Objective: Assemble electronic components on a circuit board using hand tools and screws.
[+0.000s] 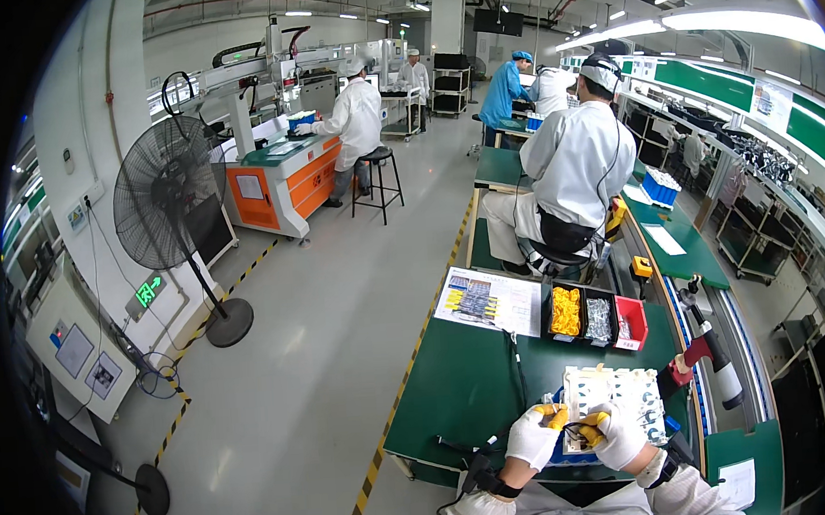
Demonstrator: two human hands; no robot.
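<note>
My left hand [535, 439], in a white glove with yellow fingertips, is closed in a pinch at the near left edge of a white tray [642, 385] holding small pale parts. Close beside it, my right hand [620, 436], gloved the same way, is also closed, with its fingertips turned toward the left hand. Something dark and thin, perhaps a cable, shows between the two hands; its kind is too small to tell. Below the tray a blue bin [559, 454] shows in part. Black cables [518, 369] lie on the green table [439, 388] to the left.
Beyond the tray stand a black bin of yellow parts [565, 312], a bin of silvery parts [599, 320] and a red bin [632, 321]. A printed sheet [491, 302] lies left of them. On the right is a red-and-black power tool [707, 357]. A co-worker [576, 153] sits ahead.
</note>
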